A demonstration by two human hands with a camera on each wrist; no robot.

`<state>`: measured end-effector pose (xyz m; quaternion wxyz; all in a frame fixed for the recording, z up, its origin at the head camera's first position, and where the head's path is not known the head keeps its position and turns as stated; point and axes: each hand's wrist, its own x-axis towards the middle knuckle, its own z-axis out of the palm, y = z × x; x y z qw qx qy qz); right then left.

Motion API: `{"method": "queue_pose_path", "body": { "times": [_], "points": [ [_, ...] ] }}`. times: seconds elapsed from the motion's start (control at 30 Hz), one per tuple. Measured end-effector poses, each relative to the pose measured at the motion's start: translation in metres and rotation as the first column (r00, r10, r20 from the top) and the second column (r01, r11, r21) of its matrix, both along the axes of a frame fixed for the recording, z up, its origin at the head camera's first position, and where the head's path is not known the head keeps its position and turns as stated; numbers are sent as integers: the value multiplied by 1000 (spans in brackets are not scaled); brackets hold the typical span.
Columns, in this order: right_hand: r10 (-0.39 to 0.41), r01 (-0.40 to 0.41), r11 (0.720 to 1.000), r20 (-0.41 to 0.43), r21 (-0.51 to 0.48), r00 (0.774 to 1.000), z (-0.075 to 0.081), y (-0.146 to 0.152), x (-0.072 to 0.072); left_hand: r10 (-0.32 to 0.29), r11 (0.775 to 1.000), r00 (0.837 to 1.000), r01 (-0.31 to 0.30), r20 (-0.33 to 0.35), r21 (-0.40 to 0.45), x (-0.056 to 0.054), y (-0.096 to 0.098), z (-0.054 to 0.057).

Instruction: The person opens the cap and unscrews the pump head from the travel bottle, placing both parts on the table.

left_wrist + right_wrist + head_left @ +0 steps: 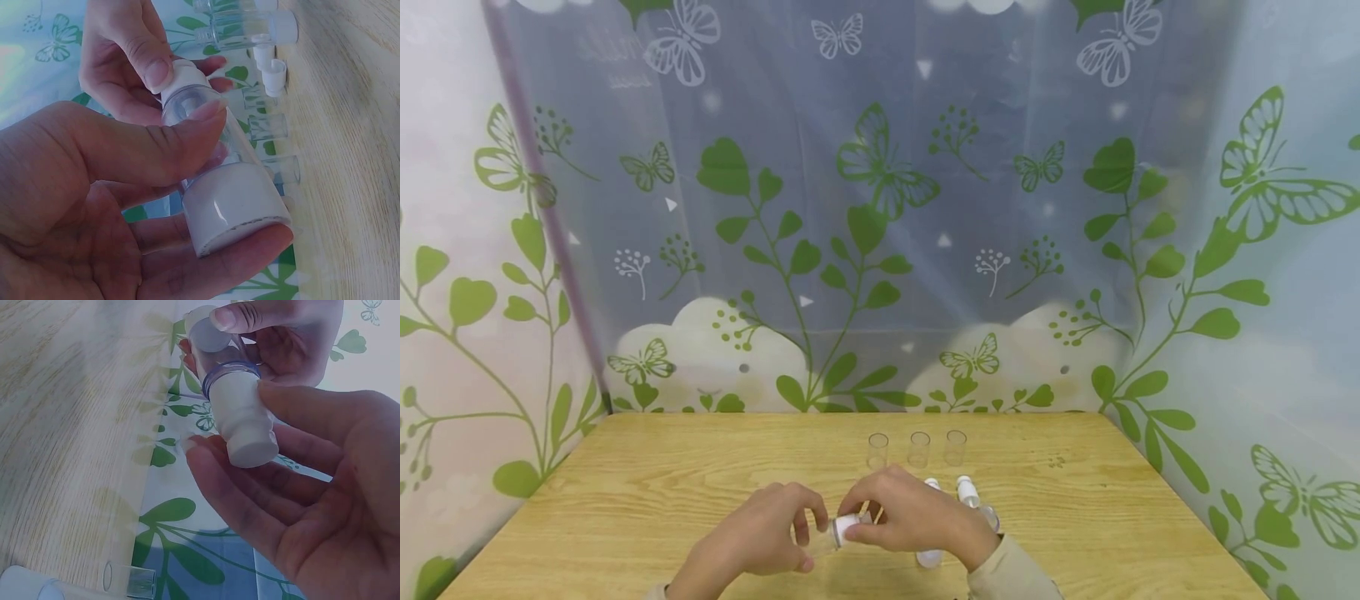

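Between both hands lies a tilted small bottle [232, 194] with a clear body, a white base and a white pump top [240, 409]. My left hand [767, 529] holds the bottle's body, its thumb across the clear wall and fingers under the white base. The right hand [910, 512] grips the white top at the other end, thumb on one side and fingers round the far side. In the head view the fingers hide part of the bottle, and its clear body is faint. Whether the top is fully seated cannot be told.
Three clear caps [918, 450] stand in a row farther back on the wooden table [700, 467]. Beside the right forearm are white pump tops [967, 492] and clear bottles, one with a white base [928, 558], partly hidden by that arm. A patterned curtain [880, 250] encloses the table.
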<state>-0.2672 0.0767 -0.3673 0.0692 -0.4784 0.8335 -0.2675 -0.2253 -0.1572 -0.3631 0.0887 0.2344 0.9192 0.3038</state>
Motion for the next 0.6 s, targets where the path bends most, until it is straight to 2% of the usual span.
{"method": "queue_pose_path", "body": {
  "times": [0.17,0.6],
  "points": [
    [15,-15,1000,9,-10,1000,0,0,0,-1,1000,1000,1,1,1,0,0,0],
    [-10,11,1000,34,-14,999,0,-1,1,-7,1000,1000,7,0,4,0,0,0]
  ]
}}
